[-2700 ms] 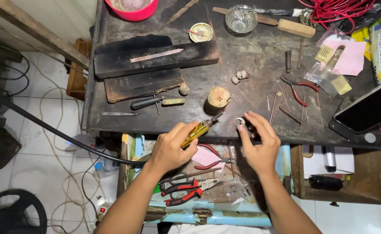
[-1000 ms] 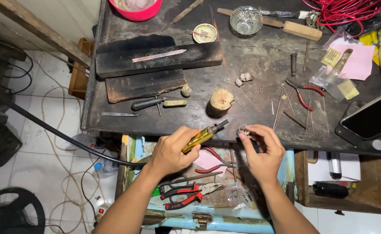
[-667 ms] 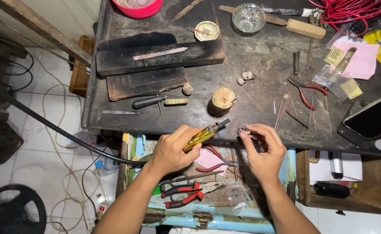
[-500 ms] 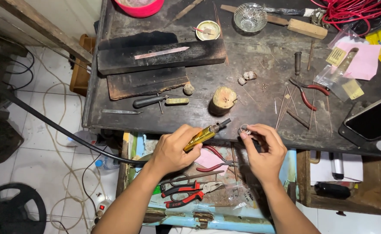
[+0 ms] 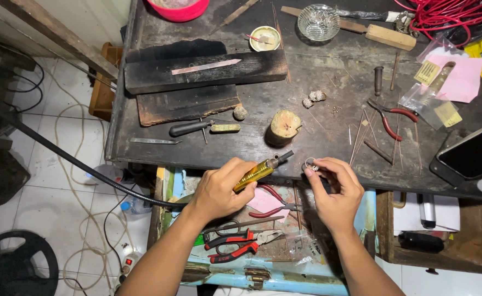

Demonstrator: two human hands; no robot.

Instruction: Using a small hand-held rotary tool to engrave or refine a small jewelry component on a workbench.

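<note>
Your left hand (image 5: 219, 192) has a closed grip on the yellow rotary handpiece (image 5: 260, 170), tip aimed right. Your right hand (image 5: 334, 189) pinches a small metal ring (image 5: 310, 163) at the tabletop's (image 5: 328, 137) near edge. Brace both wrists, keep the ring steady, and bring the tip in lightly, clear of your fingertips.

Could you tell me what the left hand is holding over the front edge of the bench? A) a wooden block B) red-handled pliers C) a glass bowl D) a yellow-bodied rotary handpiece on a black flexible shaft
D: the left hand wraps around the yellow handpiece, its tip aimed toward the small ring pinched by the right hand.
</note>
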